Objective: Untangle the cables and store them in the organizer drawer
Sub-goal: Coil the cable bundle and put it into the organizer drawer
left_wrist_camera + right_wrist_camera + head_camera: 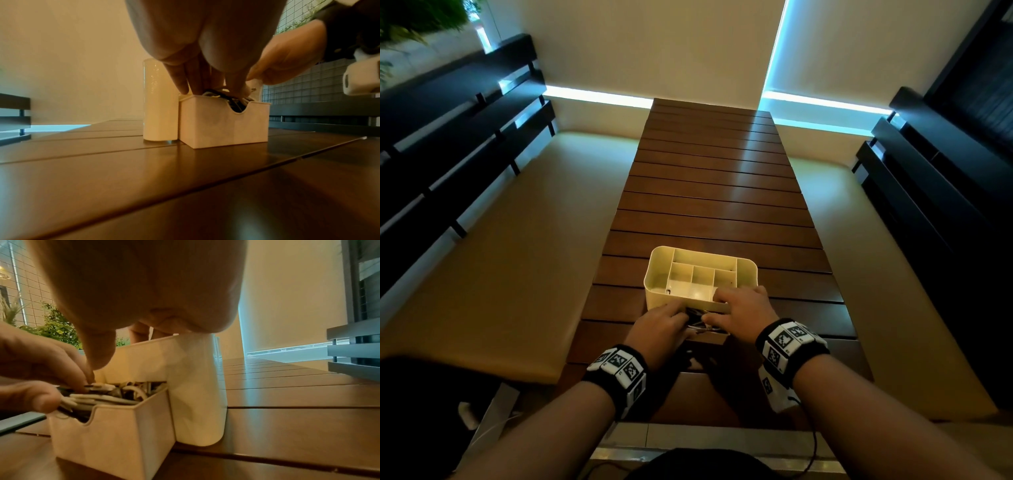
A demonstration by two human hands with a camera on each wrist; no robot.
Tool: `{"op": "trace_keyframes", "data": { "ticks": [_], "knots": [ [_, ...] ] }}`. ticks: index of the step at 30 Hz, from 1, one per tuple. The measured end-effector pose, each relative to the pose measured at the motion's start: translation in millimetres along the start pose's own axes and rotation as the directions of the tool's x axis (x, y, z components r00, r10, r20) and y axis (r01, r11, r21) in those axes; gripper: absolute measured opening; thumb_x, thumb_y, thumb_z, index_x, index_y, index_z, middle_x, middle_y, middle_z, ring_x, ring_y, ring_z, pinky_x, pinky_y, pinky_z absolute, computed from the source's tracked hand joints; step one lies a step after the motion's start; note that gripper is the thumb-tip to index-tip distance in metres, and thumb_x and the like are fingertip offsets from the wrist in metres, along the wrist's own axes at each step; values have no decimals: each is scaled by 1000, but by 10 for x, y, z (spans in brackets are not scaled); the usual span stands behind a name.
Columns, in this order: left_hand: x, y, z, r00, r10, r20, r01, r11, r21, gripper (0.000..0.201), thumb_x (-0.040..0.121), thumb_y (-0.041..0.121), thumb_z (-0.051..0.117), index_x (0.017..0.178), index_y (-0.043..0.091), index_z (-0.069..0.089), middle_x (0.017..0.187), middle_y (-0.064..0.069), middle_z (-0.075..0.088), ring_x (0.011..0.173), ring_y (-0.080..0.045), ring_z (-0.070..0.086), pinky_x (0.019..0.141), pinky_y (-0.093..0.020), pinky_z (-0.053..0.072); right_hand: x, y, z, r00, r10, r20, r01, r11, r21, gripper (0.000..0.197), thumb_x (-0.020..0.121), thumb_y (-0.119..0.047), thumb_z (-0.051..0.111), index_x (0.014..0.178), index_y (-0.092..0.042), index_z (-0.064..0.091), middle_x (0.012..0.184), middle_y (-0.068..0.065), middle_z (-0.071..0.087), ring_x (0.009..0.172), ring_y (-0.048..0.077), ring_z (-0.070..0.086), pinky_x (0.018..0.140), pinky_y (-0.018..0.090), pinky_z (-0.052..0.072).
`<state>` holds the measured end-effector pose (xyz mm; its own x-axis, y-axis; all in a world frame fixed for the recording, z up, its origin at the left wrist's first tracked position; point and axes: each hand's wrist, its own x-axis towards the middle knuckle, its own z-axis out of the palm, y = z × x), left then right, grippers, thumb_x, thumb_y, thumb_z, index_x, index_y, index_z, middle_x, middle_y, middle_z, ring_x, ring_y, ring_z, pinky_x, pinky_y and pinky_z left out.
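A cream organizer [748, 270] with open top compartments stands on the wooden slatted table [705, 192]. Its drawer [111, 443] is pulled out toward me and holds a pile of black and white cables [102, 399]. My left hand [664, 323] reaches down into the drawer and pinches the cables between thumb and fingers [185, 81]. My right hand [743, 310] lies over the organizer's near rim. Its thumb [98, 356] points down and touches the cables. The drawer's notched front [222, 123] shows dark cable behind it. The hands hide most of the pile in the head view.
Cushioned benches with dark slatted backs run along both sides of the table. The table stretches far beyond the organizer toward a wall with bright strips of light. Green plants stand off to the left. A dark object lies at my near edge.
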<state>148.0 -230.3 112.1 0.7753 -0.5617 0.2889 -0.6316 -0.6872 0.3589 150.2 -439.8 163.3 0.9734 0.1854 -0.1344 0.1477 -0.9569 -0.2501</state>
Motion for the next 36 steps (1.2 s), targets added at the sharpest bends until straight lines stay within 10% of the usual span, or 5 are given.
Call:
{"op": "trace_keyframes", "data": {
  "ticks": [9, 17, 20, 24, 36],
  "knots": [
    [135, 198, 87, 956, -294, 13, 293, 948, -122, 20, 83, 3, 66, 102, 7, 62, 108, -8, 60, 100, -25, 56, 80, -36, 53, 53, -35, 95, 1000, 2, -11, -3, 993, -115, 31, 88, -41, 64, 114, -33, 51, 118, -10, 62, 109, 21, 55, 103, 48, 31],
    [131, 313, -78, 955, -296, -14, 296, 951, 94, 56, 67, 35, 87, 111, 19, 56, 116, -7, 53, 100, -24, 56, 83, -37, 52, 68, -24, 104, 1000, -17, -23, 12, 983, -186, 33, 89, -42, 63, 117, -32, 50, 119, -10, 63, 111, 22, 57, 100, 46, 30],
    [247, 201, -262, 959, -269, 84, 244, 942, 230, 84, 76, 53, 76, 144, 33, 31, 157, -3, 22, 143, -28, 26, 114, -44, 26, 76, -20, 98, 1000, -22, -13, 19, 980, -197, 36, 87, -47, 64, 117, -32, 49, 119, -11, 62, 111, 21, 57, 99, 46, 30],
    [439, -93, -421, 887, -326, 327, 210, 915, 343, 102, 72, 74, 66, 154, 43, 13, 165, 5, -16, 152, -30, -10, 121, -52, 0, 77, 23, 47, 999, -35, 42, 41, 986, -159, 43, 87, -54, 63, 122, -33, 51, 125, -12, 59, 114, 19, 54, 101, 44, 28],
    [440, -101, -424, 874, -291, 390, 186, 941, 283, 73, 78, 68, 65, 142, 37, 46, 163, 10, -19, 131, -27, 49, 97, -44, 53, -139, 69, 251, 982, -31, -188, 4, 990, -139, 63, 74, -65, 71, 127, -34, 56, 159, 2, 15, 145, 25, 16, 117, 46, 13]
  ]
}}
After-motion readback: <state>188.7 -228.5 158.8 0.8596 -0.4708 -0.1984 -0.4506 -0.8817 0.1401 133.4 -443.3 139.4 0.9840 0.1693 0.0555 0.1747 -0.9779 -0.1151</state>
